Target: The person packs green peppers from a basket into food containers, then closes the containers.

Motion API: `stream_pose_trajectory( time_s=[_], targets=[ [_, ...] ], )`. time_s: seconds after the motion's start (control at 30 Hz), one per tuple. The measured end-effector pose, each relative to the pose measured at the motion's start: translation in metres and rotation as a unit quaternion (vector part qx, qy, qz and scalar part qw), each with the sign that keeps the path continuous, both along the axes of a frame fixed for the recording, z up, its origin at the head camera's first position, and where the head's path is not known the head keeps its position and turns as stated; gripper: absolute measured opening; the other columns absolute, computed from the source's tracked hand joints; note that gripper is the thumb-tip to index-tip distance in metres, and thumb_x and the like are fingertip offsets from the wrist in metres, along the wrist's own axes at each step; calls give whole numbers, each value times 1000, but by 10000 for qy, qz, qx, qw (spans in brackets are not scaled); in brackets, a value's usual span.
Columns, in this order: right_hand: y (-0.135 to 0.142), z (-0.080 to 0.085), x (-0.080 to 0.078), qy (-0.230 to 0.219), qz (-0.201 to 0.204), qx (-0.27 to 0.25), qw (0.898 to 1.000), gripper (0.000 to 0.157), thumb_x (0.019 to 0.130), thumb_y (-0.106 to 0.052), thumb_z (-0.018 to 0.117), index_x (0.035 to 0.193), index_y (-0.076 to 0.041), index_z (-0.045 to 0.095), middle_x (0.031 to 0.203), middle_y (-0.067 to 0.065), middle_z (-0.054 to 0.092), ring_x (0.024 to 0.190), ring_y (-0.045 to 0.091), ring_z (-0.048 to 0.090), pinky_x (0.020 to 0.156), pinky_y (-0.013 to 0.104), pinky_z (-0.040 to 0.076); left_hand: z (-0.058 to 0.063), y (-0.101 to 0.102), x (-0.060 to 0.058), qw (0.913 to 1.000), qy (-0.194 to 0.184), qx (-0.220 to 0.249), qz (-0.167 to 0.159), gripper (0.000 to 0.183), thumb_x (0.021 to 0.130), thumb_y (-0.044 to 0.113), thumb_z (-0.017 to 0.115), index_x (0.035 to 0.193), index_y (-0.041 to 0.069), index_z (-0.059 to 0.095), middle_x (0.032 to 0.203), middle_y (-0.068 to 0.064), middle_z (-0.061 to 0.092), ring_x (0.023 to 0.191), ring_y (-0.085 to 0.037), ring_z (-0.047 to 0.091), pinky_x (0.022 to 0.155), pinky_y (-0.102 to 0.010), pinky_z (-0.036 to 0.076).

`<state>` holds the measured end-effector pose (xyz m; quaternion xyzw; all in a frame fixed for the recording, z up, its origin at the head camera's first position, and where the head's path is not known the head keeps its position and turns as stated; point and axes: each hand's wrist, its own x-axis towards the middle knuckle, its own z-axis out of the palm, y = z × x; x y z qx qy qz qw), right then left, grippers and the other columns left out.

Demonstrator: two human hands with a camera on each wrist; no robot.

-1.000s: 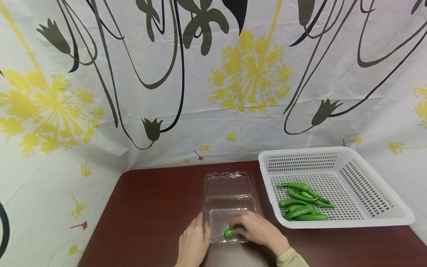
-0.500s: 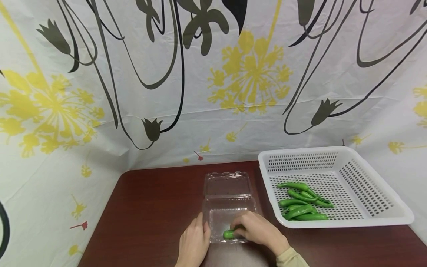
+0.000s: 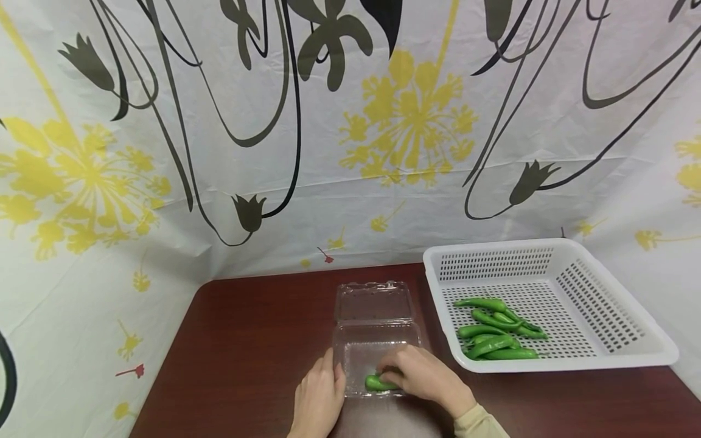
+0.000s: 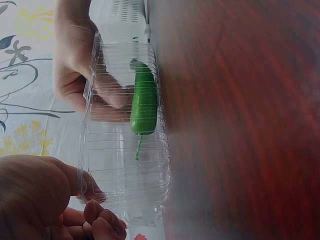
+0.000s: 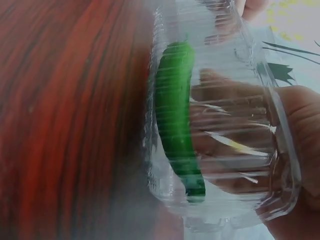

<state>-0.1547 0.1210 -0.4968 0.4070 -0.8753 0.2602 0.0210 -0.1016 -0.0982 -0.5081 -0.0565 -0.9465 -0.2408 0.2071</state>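
A clear hinged plastic container [image 3: 356,350] lies open in the middle of the table, its lid [image 3: 373,302] folded to the back. Thumb and fingers of my left hand [image 3: 317,395] pinch its left rim. One green chili pepper [image 3: 378,383] lies inside along the near wall, its whole near side showing through the plastic in the right wrist view. My right hand [image 3: 424,374] reaches into the container. Its fingertips are right at the far, upper side of the pepper, and none shows on the near side. In the head view this hand hides the pepper's right end.
A white perforated basket [image 3: 652,347] stands at the right. Several green chili peppers [image 3: 495,347] lie in its left part. Patterned cloth [image 3: 306,152] hangs behind the dark red-brown table [image 3: 235,353].
The pepper in the container has turned to lie lengthwise along the near wall, its visible end shifting slightly left. The right hand has barely moved, and the left keeps its hold on the rim.
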Motion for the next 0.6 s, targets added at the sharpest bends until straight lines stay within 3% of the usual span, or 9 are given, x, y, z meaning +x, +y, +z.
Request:
stream_pose_trajectory(
  time_s=[0.17,0.33,0.6],
  targets=[
    [0,1,1,577,-260,-91,9980,19,89,-22,76,106,-15,75,96,-6,71,86,6,66,76,28,55,0,0,0,10000,-13,-8,-4,32,87,6,68,116,-7,66,88,-13,70,71,-32,71,49,-41,51],
    [4,5,1,1148,-550,-207,9917,23,87,-23,79,107,-13,76,100,-5,70,91,10,66,80,30,55,-1,0,-1,10000,11,-35,0,32,87,7,68,116,-7,66,89,-13,70,72,-33,71,50,-42,52],
    [12,7,-4,1491,-578,-432,9862,26,82,-18,82,107,-11,76,102,-3,71,93,12,66,81,32,56,-2,-1,-1,10000,-12,-42,11,32,87,7,67,117,-6,66,90,-13,70,73,-33,71,51,-43,52]
  ],
)
